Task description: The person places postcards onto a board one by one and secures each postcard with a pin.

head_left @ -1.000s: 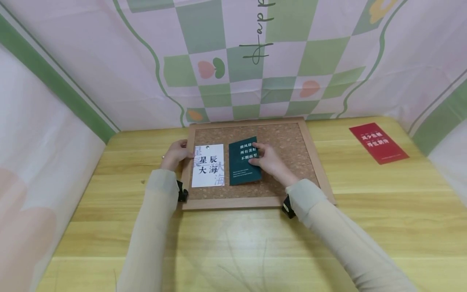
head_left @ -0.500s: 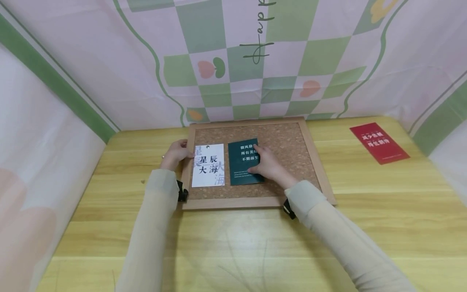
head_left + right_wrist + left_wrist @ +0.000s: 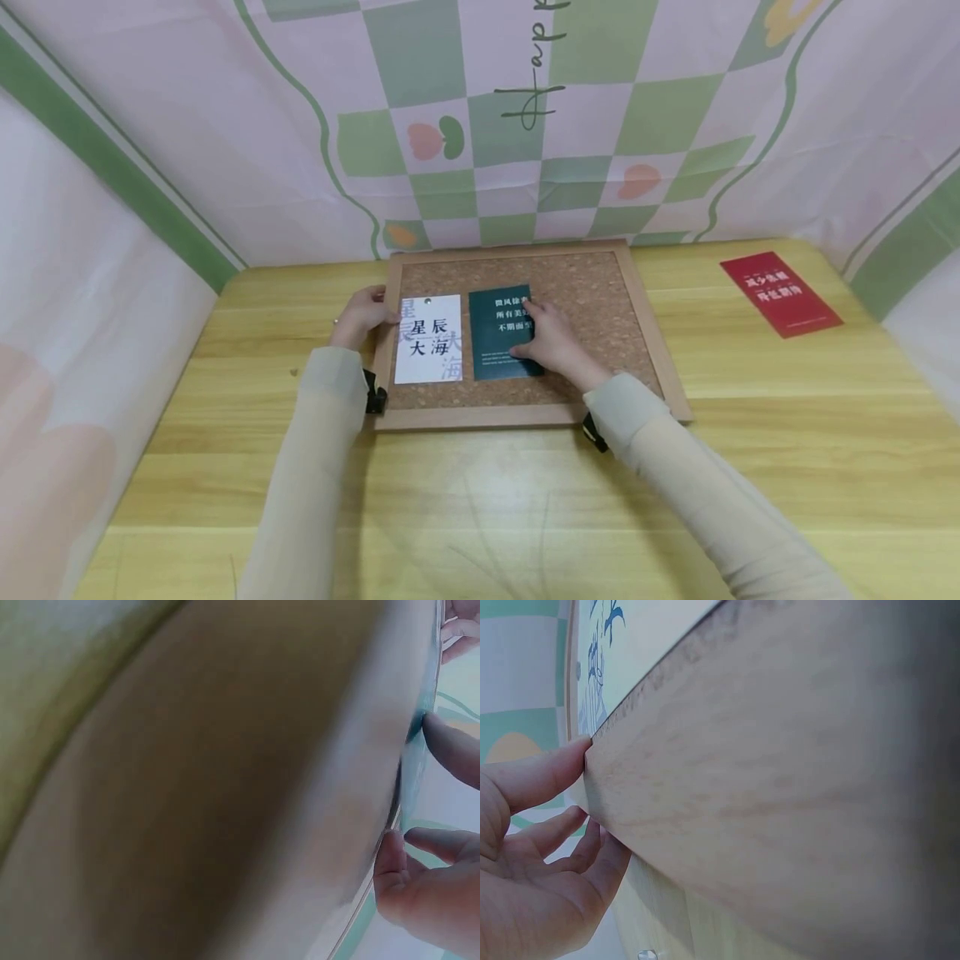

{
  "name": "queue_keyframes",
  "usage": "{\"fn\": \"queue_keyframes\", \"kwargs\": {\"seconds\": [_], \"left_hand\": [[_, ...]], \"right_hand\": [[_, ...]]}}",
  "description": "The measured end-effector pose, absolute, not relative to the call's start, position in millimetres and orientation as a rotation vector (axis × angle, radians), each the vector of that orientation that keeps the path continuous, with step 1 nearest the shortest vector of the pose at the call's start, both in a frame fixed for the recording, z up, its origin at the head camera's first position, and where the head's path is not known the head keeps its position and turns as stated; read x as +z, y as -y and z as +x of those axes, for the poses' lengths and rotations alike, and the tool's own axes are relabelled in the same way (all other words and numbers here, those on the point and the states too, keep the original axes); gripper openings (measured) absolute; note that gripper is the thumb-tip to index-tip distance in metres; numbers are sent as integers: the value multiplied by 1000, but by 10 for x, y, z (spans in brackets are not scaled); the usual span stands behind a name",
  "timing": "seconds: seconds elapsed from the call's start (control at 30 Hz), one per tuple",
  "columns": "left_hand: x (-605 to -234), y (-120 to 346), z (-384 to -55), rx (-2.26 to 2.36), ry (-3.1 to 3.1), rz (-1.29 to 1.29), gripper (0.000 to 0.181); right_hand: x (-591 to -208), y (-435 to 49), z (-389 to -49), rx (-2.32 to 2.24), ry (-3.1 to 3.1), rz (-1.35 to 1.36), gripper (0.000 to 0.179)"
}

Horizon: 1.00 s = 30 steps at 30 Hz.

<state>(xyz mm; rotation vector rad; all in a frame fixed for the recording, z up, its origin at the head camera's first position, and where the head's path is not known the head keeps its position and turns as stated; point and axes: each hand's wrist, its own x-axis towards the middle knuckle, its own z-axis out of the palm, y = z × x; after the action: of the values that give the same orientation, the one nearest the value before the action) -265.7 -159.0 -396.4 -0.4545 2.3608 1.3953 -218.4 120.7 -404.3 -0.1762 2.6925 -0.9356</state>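
Observation:
A wood-framed cork board (image 3: pixel 480 417) lies on the table against the curtain. My left hand (image 3: pixel 362 318) grips its left frame edge; in the left wrist view the thumb (image 3: pixel 551 774) lies on the upper side and the fingers reach the lower edge. On the cork, a white card (image 3: pixel 427 367) with black characters has a small dark round spot at its top. Beside it, the dark green card (image 3: pixel 492 337) with white lettering lies close over the cork. My right hand (image 3: pixel 558 340) holds this card at its right side, covering part of the lettering.
A red card (image 3: pixel 782 294) lies on the table to the right of the board. Black camera mounts show at both wrists. A patterned curtain (image 3: pixel 585 75) rises right behind the board, and the wooden table (image 3: pixel 480 508) stretches out in front.
The green card, raised and bent along its right side a second ago, now sits flatter and straighter on the cork. My right hand has shifted slightly right and down. The left hand stays put.

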Motion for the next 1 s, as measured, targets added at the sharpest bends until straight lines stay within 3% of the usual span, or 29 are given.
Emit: {"fn": "queue_keyframes", "kwargs": {"seconds": [0.37, 0.7, 1.0], "left_hand": [[-3948, 1590, -2649, 1389, -2353, -477, 73], [-3974, 1589, -2650, 1379, -2359, -479, 71], [-3944, 1601, -2633, 1359, -2368, -451, 71]], "right_hand": [[-4044, -1233, -2165, -924, -2713, -207, 81], [-4069, -1283, -2142, -906, -2721, -329, 65], [-4056, -1360, -2115, -800, -2715, -474, 68]]}}
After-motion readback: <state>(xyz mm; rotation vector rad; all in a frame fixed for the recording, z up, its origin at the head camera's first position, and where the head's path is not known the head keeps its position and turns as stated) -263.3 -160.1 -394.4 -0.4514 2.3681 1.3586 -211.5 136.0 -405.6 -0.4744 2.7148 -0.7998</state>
